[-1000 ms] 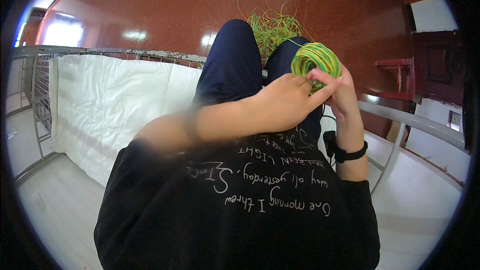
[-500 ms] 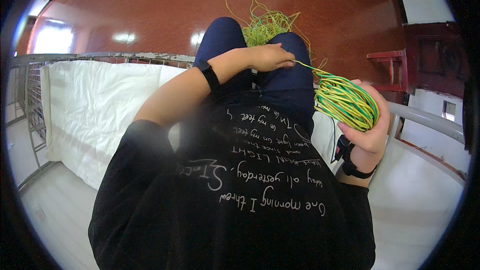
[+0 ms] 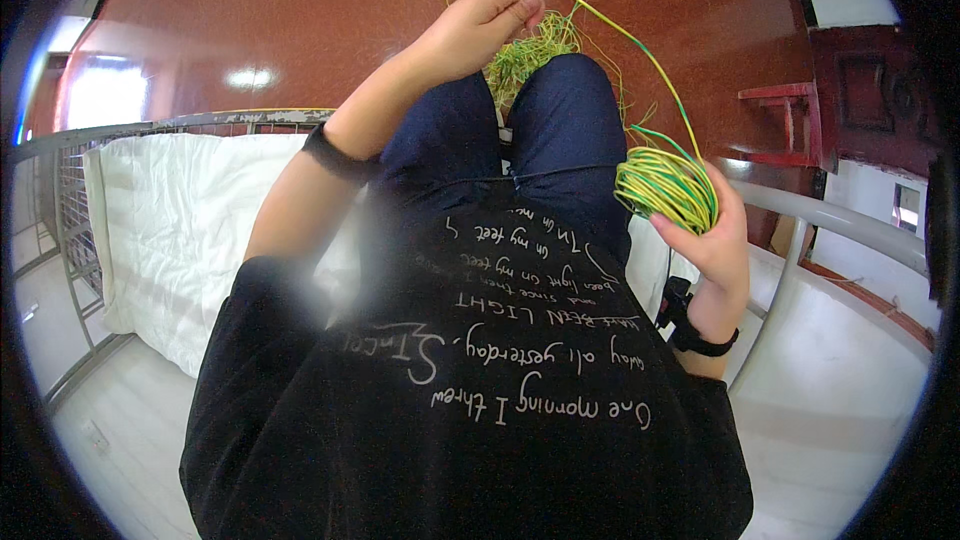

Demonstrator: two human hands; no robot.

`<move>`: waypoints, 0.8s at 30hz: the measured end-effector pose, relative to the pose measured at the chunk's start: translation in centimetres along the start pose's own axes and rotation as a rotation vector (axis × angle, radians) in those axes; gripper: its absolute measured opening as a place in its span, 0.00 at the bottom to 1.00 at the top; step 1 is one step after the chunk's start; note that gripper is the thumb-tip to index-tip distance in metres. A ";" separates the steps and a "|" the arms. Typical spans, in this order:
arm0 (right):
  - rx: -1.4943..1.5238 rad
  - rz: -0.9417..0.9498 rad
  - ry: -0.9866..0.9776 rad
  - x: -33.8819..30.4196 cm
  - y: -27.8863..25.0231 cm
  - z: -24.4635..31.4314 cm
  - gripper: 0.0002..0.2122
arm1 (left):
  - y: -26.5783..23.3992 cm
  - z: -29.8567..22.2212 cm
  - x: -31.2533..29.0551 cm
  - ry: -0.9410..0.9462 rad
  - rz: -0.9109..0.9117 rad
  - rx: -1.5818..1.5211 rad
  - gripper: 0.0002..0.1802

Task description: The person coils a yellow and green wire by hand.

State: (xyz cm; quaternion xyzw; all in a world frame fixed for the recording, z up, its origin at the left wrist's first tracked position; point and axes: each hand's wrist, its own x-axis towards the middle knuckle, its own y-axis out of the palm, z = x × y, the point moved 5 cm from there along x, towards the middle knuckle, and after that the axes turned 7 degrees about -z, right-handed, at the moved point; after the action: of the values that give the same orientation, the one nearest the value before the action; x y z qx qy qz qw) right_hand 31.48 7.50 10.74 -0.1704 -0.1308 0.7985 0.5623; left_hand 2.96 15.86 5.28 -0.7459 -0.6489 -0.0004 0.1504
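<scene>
Beyond knees point(image 3: 568, 90), left hand point(image 3: 487, 24), grip closed on green-yellow wire point(image 3: 651, 57); right hand point(image 3: 724, 243), grip curled around coil point(image 3: 665, 188) of same wire; loose tangle point(image 3: 543, 44) on red floor point(image 3: 310, 0).

Our legs point(image 3: 565, 120) point ahead side by side, and beyond them the loose heap of wire point(image 3: 545, 45) lies on the floor point(image 3: 300, 10). Our left hand point(image 3: 490, 20) is out ahead, at the heap's left in view. From it, a strand point(image 3: 650, 52) arcs rightward to the coil point(image 3: 668, 188), which sits in our right hand point(image 3: 725, 240), to the right of our legs. To our left lies the bedding point(image 3: 180, 210), with a railing point(image 3: 240, 117) along its far edge. To our right runs a rail point(image 3: 840, 230); beyond it stands a stool point(image 3: 785, 125).
</scene>
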 end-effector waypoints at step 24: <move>0.054 -0.471 -0.322 0.3 -3.3 2.9 0.18 | 2.7 0.8 -4.6 -0.124 0.384 0.205 0.15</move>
State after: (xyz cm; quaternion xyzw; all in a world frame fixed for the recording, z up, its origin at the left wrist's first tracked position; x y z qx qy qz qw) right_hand 33.05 8.82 14.64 0.0088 -0.2330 0.6661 0.7085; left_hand 4.67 11.26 2.96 -0.8351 -0.4995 0.1401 0.1827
